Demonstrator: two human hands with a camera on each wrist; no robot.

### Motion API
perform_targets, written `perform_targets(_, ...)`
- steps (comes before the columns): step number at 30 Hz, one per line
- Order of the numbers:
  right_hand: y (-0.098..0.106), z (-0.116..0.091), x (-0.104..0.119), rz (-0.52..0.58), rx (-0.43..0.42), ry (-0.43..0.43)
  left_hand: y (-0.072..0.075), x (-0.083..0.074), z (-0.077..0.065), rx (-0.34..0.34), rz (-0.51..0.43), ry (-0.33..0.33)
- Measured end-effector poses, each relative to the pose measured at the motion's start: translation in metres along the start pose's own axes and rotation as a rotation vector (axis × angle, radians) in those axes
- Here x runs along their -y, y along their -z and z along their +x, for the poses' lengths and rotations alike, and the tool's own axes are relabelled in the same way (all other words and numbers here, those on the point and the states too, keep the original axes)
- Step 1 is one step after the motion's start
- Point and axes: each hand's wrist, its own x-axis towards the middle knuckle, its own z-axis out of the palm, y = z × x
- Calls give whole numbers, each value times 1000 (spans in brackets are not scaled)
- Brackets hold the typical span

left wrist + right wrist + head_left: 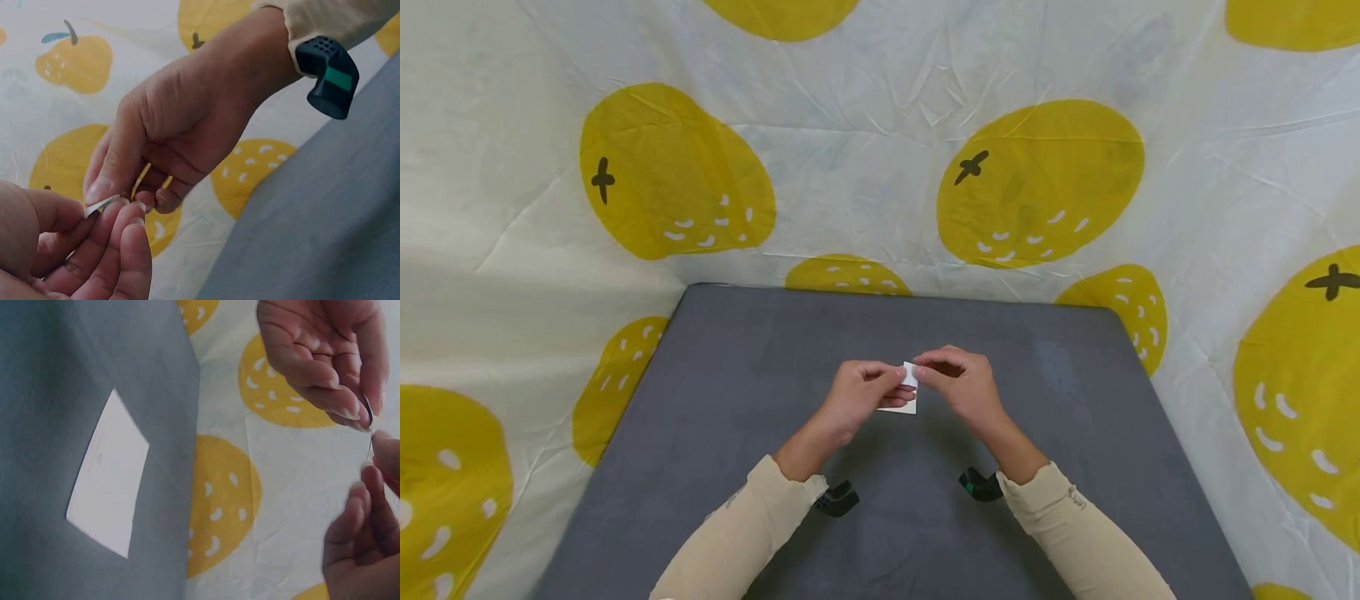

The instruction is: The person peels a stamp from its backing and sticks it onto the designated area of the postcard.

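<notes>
We see left hand (859, 393) and right hand (968, 387) both pinching white slip (910, 377) above bench (737, 358); card (109, 478) lies on bench.

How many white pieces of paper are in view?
2: a small white piece, held by the left hand and right hand, and a white sheet on the gray tabletop. Others could be hidden by the hands.

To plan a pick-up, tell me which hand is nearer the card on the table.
Left, judging by the head view: the left hand hides part of the card; the right hand is up and right of it. Neither touches it.
</notes>
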Motion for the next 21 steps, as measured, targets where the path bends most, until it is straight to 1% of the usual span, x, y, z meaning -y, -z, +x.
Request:
perform_targets(4,-2,-2,0,-117,-25,161,-2,0,0,-27,-16,-8)
perform_targets(6,-5,-3,0,-163,-32,221,-4,1,0,-44,-24,-12)
perform_targets(7,-5,-4,0,-174,-30,237,-4,1,0,-51,-29,-12)
perform_targets(9,-7,-4,1,-191,-36,259,-6,2,1,-67,-37,-8)
perform_targets(11,-8,-6,6,-202,-44,270,-6,3,0,-65,-55,-4)
perform_targets(13,-9,-8,14,-192,-52,278,-6,5,-1,-40,-90,3)
perform_targets(17,-7,-11,32,-174,-67,281,-3,8,-4,45,-168,4)
perform_targets(19,-6,-11,34,-173,-71,275,-3,9,-5,75,-177,-4)
perform_targets(21,-6,-12,35,-178,-74,272,-3,10,-4,86,-170,-19)
